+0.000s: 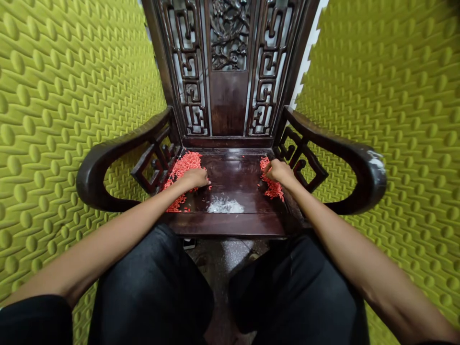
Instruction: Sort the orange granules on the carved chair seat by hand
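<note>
A dark carved wooden armchair (230, 225) stands before me. On its seat lie two spreads of small red grains, one on the left (185, 165) and one on the right (275, 189). A small heap of white grains (225, 206) sits at the front middle of the seat. My left hand (194, 178) rests palm down on the left red spread, fingers lying flat and pointing right. My right hand (278, 171) lies on the right red spread with fingers curled in; whether it holds grains is hidden.
Green padded walls (64, 120) close in on both sides. The chair's curved armrests, left (118, 148) and right (341, 148), flank my hands. My knees in dark trousers (154, 282) are below, with speckled floor (230, 254) between them.
</note>
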`<state>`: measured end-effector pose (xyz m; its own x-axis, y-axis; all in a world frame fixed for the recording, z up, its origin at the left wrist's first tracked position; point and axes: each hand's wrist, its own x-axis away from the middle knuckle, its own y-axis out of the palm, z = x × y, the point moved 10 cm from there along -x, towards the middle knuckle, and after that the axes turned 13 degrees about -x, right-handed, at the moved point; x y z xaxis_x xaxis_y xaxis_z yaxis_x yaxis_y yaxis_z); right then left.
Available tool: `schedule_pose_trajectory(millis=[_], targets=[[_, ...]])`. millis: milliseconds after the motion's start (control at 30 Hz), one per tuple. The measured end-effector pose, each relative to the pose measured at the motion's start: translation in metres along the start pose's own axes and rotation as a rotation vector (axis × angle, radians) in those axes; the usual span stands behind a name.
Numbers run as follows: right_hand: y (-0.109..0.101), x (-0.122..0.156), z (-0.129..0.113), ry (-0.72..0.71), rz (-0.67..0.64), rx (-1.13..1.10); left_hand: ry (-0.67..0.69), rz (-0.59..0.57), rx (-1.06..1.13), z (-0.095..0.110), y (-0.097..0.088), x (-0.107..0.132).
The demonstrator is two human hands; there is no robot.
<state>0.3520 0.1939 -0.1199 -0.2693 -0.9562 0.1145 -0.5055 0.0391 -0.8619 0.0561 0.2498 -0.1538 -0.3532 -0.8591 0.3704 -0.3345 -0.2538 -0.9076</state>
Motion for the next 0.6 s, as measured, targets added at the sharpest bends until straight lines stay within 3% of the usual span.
schedule_pose_trajectory(millis=[167,400,600], targets=[[0.013,0.001,-0.016,-0.032,-0.042,-0.013,0.066,-0.015,-0.016,-0.001,0.018,-0.004],[0.087,0.03,-0.079,-0.335,-0.383,-0.164,0.057,-0.003,-0.016,0.002,0.022,-0.011],[0.135,0.061,-0.101,-0.471,-0.539,-0.116,0.091,-0.026,0.01,0.008,0.027,-0.012]])
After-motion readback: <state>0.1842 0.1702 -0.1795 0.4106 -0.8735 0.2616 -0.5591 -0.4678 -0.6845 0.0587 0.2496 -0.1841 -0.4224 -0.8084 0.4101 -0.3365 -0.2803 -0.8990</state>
